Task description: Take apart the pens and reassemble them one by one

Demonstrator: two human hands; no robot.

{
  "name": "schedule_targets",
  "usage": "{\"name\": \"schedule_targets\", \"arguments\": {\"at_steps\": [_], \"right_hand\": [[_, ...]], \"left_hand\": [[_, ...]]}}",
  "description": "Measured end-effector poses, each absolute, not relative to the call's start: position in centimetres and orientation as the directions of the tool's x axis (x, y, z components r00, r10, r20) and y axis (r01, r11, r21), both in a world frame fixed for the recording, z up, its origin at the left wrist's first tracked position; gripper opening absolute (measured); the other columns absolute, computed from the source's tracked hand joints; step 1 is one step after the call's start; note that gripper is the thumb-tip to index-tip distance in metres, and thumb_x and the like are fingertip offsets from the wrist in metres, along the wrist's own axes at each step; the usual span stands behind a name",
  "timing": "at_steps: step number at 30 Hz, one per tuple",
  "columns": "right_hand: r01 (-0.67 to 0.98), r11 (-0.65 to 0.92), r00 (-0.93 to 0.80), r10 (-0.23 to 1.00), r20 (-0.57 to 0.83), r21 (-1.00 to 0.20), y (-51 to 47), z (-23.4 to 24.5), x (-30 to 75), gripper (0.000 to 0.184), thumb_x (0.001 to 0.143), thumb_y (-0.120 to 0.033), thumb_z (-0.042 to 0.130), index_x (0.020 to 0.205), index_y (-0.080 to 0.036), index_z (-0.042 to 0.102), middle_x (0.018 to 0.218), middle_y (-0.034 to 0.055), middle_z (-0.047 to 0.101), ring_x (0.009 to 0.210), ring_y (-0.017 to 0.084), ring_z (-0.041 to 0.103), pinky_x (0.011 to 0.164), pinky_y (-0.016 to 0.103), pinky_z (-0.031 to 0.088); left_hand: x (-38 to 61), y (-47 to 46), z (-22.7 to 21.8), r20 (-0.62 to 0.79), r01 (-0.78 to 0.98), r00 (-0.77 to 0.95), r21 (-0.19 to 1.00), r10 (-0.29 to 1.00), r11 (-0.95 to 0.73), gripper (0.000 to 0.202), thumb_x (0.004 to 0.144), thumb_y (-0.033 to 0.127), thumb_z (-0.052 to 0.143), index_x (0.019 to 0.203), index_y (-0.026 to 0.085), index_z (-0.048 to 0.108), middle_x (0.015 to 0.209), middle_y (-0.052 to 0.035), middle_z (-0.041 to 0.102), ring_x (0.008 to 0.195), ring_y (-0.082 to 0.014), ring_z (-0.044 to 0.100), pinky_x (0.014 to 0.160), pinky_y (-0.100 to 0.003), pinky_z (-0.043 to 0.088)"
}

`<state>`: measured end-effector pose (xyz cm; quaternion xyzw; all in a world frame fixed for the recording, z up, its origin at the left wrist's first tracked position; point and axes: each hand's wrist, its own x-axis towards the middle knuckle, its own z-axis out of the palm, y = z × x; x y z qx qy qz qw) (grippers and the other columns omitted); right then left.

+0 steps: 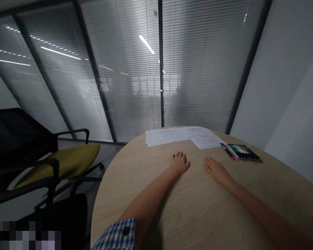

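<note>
My left hand (179, 163) rests palm down on the round wooden table (135, 173), its fingers a little apart and holding nothing. To its right my right hand (217, 171) lies with the fingers stretched out, also with nothing in it. Beyond both hands is a stack of printed paper sheets (167, 136), and another printed sheet (202, 137) overlaps it on the right. A row of pens (241, 152), mostly dark with coloured parts, lies side by side to the right of my right hand, not touching it.
On the left stands an office chair with a yellow-green seat (67, 161) and black armrests. Another dark chair seat (67, 215) is at the lower left, close to the table. Glass panels with blinds (130, 104) run behind the table, and a white wall (289, 104) rises on the right.
</note>
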<state>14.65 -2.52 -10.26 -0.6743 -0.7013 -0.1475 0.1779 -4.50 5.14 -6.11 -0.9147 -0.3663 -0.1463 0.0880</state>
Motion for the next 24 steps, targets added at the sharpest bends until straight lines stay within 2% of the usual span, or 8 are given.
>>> {"name": "schedule_targets", "arguments": {"at_steps": [13, 19, 22, 24], "right_hand": [[0.991, -0.026, 0.08, 0.902, 0.423, -0.131, -2.5, -8.9, 13.4, 0.035, 0.08, -0.022, 0.037, 0.107, -0.011, 0.056, 0.116, 0.0148, 0.053, 0.109, 0.024, 0.046, 0.094, 0.037, 0.033], [0.973, -0.005, 0.097, 0.915, 0.391, -0.229, -1.6, -8.1, 15.4, 0.028, 0.076, -0.026, 0.045, 0.099, -0.022, 0.06, 0.111, 0.0038, 0.058, 0.105, 0.019, 0.05, 0.091, 0.028, 0.037], [0.945, -0.115, 0.238, 0.884, 0.402, -0.306, -0.6, -6.2, 19.3, 0.029, 0.075, -0.027, 0.046, 0.1, -0.02, 0.059, 0.111, 0.0057, 0.057, 0.106, 0.021, 0.049, 0.093, 0.031, 0.035], [0.898, -0.243, 0.391, 0.825, 0.409, -0.368, -0.3, -4.8, 22.7, 0.039, 0.075, -0.032, 0.046, 0.11, -0.016, 0.052, 0.117, 0.0111, 0.053, 0.11, 0.025, 0.046, 0.093, 0.036, 0.033]], "left_hand": [[-4.9, 6.2, -3.9, 0.21, 0.61, 0.785, -0.094, 0.583, -0.787, 0.025, 0.085, 0.026, 0.049, 0.107, 0.015, 0.049, 0.107, -0.0074, 0.053, 0.089, -0.0199, 0.055, 0.074, -0.039, 0.047], [-5.3, 6.8, -4.2, 0.247, 0.596, 0.788, -0.076, 0.565, -0.799, 0.025, 0.085, 0.026, 0.048, 0.107, 0.015, 0.05, 0.108, -0.0074, 0.052, 0.09, -0.0201, 0.055, 0.075, -0.04, 0.046], [-5.4, 7.0, -4.5, 0.269, 0.592, 0.785, -0.065, 0.558, -0.803, 0.024, 0.085, 0.026, 0.048, 0.106, 0.015, 0.05, 0.109, -0.0075, 0.052, 0.092, -0.0205, 0.054, 0.077, -0.04, 0.045], [-5.4, 7.1, -4.5, 0.278, 0.592, 0.783, -0.057, 0.556, -0.804, 0.025, 0.085, 0.027, 0.048, 0.106, 0.015, 0.051, 0.11, -0.0076, 0.052, 0.093, -0.0211, 0.053, 0.078, -0.041, 0.044]]}}
